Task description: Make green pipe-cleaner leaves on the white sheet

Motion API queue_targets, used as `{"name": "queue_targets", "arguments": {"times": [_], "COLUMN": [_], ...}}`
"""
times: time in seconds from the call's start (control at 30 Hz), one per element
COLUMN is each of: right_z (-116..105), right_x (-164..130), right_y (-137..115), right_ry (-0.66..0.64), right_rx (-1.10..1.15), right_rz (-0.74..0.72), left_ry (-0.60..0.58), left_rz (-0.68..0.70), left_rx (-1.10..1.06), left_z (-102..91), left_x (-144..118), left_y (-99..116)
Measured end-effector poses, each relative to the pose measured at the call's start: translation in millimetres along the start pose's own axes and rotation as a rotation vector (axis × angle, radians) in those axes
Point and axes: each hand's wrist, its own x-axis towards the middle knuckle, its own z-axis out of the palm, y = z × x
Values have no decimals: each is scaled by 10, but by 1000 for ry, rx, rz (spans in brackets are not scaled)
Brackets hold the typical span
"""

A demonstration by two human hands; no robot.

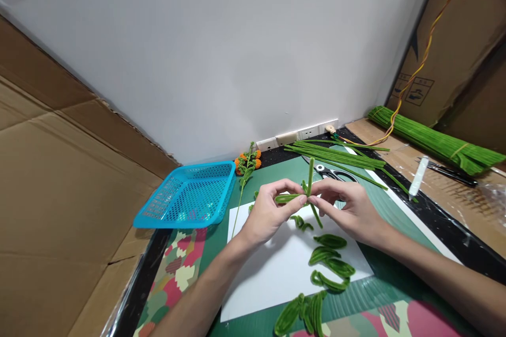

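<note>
Looks like the left hand (272, 208) and right hand (350, 208) both pinch the fuzzy green piece (309, 185) mid-crossing, one strand (312, 167) poking up between them, loop (286, 198) lying leftward.

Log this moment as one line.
left hand: pinching green fuzzy stems | right hand: pinching same stems | below: white paper, green leaf shapes | left side: blue basket

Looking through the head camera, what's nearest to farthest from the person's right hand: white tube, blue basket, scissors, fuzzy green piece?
From the right hand:
1. Fuzzy green piece, at its fingertips.
2. Scissors, just beyond the hand.
3. White tube, off to the right.
4. Blue basket, over on the left.
</note>
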Motion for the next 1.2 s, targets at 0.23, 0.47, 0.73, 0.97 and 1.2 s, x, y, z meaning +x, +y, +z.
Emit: {"name": "queue_targets", "arguments": {"times": [0.23,0.47,0.73,0.97,1.2], "right_z": [-4,-8,-8,41,46], "right_x": [-6,14,22,17,13], "right_y": [12,20,6,80,97], "right_ry": [-10,-46,-20,-71,-93], "right_rx": [1,45,90,412,373], "right_rz": [-14,59,74,210,206], "left_ry": [-107,-198,-151,-109,-74], "left_rz": [-57,-165,-73,-47,-37], "left_rx": [-77,-104,23,49,65], "left_z": [5,-15,4,-11,5], "left_x": [5,-10,-9,-18,-10], "left_y": [-12,-28,6,17,-20]}}
